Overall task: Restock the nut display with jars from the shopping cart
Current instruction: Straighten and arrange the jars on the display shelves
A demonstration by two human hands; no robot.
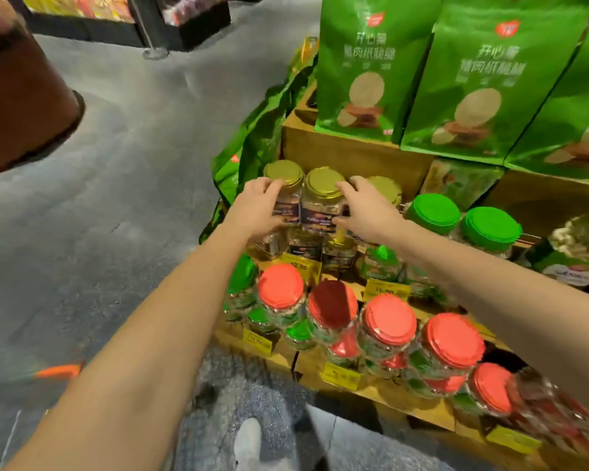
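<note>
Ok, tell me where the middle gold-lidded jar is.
Head view, centre: the middle gold-lidded jar sits atop the stacked jars, between the left hand and right hand, beside the left gold-lidded jar, before the wooden crate.

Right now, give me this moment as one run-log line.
left hand: grips left gold-lid jar | right hand: grips middle gold-lid jar | both jars: upright, above lower jars

left hand [257,207], right hand [368,209] on jars [320,202]
</note>
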